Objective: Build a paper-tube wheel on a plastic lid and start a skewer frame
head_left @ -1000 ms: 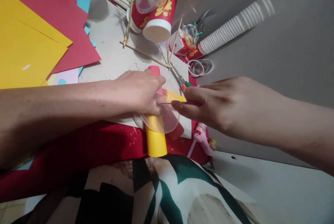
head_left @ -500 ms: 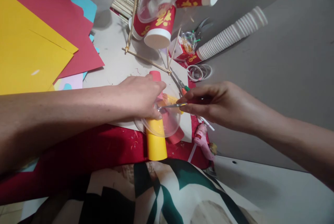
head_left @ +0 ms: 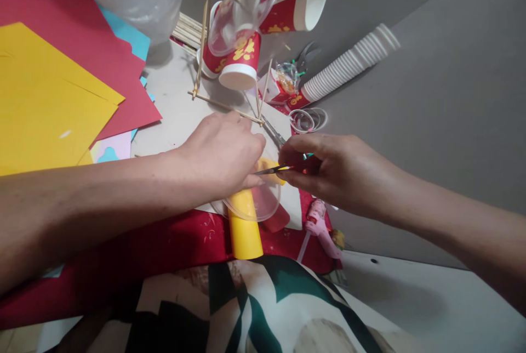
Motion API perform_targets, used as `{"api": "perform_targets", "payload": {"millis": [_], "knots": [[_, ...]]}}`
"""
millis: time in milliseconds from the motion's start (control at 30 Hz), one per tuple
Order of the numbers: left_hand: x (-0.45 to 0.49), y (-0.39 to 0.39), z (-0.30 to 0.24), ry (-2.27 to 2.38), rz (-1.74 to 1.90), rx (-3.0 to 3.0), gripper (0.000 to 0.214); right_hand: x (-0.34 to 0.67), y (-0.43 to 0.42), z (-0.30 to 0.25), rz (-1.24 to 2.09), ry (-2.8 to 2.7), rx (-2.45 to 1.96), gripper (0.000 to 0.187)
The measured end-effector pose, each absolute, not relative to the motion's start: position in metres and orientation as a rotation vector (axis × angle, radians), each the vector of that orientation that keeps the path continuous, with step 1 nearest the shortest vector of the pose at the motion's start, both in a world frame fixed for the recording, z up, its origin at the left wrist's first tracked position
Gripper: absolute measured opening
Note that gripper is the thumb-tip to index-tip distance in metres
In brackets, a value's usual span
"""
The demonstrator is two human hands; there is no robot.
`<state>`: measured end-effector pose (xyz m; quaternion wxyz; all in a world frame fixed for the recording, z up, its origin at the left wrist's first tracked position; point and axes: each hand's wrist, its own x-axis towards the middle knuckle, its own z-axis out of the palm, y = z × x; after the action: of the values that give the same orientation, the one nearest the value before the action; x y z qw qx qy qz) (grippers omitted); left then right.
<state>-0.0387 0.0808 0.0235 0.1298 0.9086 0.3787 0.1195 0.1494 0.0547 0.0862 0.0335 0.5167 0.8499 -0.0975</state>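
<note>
My left hand [head_left: 224, 153] is closed over the upper part of a clear round plastic lid [head_left: 263, 211], its thumb and fingers pressed together near the rim. A yellow paper tube [head_left: 246, 235] points toward me under the lid, and a red tube [head_left: 278, 218] lies beside it. More yellow paper shows behind the fingers. My right hand [head_left: 324, 162] pinches a slim, pointed dark metal tool [head_left: 269, 170], its tip at my left thumb. Whether it is tweezers or narrow scissors is unclear. What the left fingertips grip is partly hidden.
Beyond my hands stands a stick frame [head_left: 226, 105] with red paper cups [head_left: 242, 60] and another clear lid. Stacked white cups [head_left: 349, 65] lie by the wall. Coloured paper sheets [head_left: 49, 106] cover the left. A pink glue gun [head_left: 322, 232] lies at right, pliers [head_left: 273, 131] behind.
The whole view has shifted slightly. My left hand has rolled over the lid, covering the pink tube seen before. The tool in my right hand has turned and reaches the left thumb.
</note>
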Motion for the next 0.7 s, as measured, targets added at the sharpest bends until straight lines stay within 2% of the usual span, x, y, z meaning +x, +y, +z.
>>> {"api": "perform_targets", "payload": {"millis": [167, 433, 500, 600, 700], "knots": [[-0.030, 0.083, 0.022, 0.939, 0.323, 2.359, 0.027, 0.150, 0.053, 0.086, -0.267, 2.637, 1.602, 0.011], [-0.012, 0.086, 0.021, 0.874, 0.268, 2.379, 0.022, 0.153, 0.055, 0.088, -0.263, 2.629, 1.558, 0.015], [-0.012, 0.087, 0.021, 0.860, 0.251, 2.399, 0.024, 0.158, 0.055, 0.098, -0.306, 2.620, 1.423, 0.027], [-0.013, 0.088, 0.018, 0.845, 0.250, 2.392, 0.026, 0.172, 0.055, 0.114, -0.252, 2.696, 1.113, 0.056], [-0.014, 0.088, 0.017, 0.832, 0.239, 2.383, 0.028, 0.188, 0.055, 0.117, 0.036, 2.802, 0.951, 0.061]]}}
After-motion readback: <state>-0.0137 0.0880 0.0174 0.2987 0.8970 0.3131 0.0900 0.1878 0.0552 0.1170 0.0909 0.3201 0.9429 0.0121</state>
